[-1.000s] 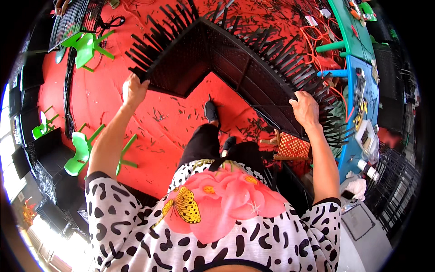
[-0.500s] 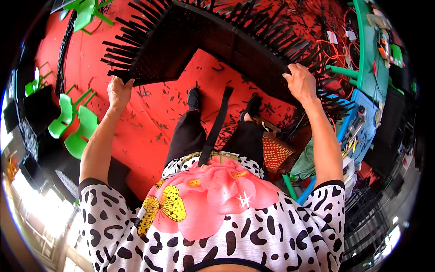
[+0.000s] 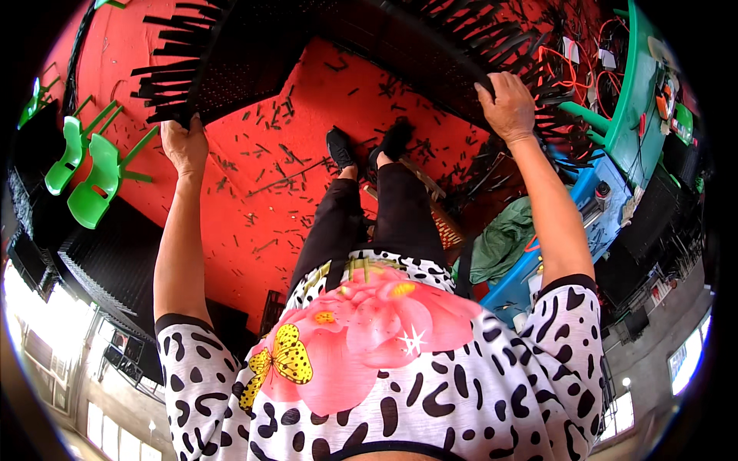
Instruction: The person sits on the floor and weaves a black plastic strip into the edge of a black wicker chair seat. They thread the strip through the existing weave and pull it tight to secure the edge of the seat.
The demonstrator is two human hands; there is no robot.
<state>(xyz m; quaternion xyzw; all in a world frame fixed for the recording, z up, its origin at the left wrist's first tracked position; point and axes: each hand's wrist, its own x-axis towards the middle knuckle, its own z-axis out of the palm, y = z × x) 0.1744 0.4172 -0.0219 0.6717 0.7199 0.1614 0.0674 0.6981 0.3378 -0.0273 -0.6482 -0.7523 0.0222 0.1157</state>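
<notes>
A large dark panel (image 3: 238, 73), bent at an angle and dotted with small holes, stretches between my hands. Black strips (image 3: 165, 65) stick out all along its outer edge like a fringe. My left hand (image 3: 184, 146) is closed on the panel's near left corner, the thumb on top. On the other side my right hand (image 3: 507, 107) grips the near right edge, fingers bent over it. The panel's far end runs out of the picture at the top.
Short black offcuts (image 3: 288, 157) litter the red floor (image 3: 231, 188) around my feet. Green chairs (image 3: 96, 180) stand at the left. To the right are a green table (image 3: 626, 115) with tools, a blue table (image 3: 592, 203), a green cloth (image 3: 503, 242) and orange cords (image 3: 565, 73).
The panel and both my hands have shifted up in the picture, the left hand also a little leftward. My feet are closer together. The black strip between my legs no longer shows there.
</notes>
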